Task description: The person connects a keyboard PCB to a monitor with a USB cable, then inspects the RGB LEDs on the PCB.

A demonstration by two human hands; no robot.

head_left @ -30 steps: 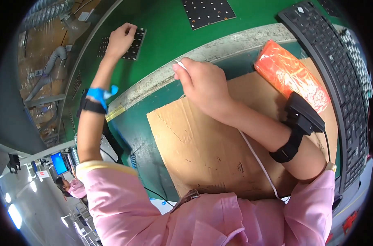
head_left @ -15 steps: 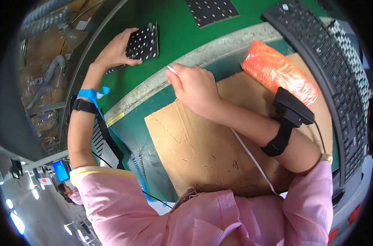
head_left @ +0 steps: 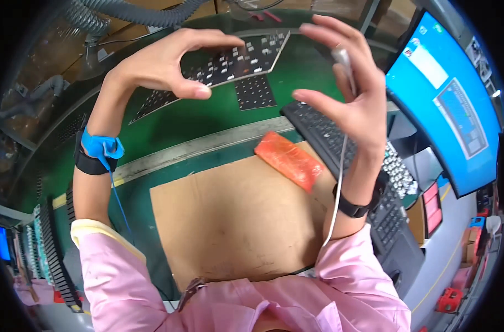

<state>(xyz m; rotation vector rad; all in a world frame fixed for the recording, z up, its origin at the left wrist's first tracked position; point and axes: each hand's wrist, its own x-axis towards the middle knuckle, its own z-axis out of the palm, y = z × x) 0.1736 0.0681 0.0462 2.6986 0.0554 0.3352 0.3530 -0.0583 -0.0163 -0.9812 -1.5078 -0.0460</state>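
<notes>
My left hand (head_left: 152, 62) grips a long black circuit board (head_left: 255, 58) dotted with small white parts, its thumb at the near edge and fingers over the far side. The board is tilted above the green work surface (head_left: 180, 110). Level with its right end, my right hand (head_left: 357, 105) is raised with thumb and fingers spread. A white cable (head_left: 339, 182) with a plug-like end (head_left: 341, 55) is tucked between those fingers and trails down along the forearm. Below the held board, another dotted black board (head_left: 256, 93) lies on the green surface.
Cardboard (head_left: 230, 221) covers the near bench, with an orange-red plastic-wrapped packet (head_left: 291, 160) on it. A black keyboard (head_left: 318, 130) lies to the right, beyond it a lit monitor (head_left: 457, 94). A grey rail (head_left: 202, 138) crosses the bench; a ribbed hose (head_left: 147, 15) hangs at the back.
The view has shifted, bringing the monitor in. My left hand has raised and tilted the board. My right hand has risen to the right, its fingers going from closed around the cable to spread.
</notes>
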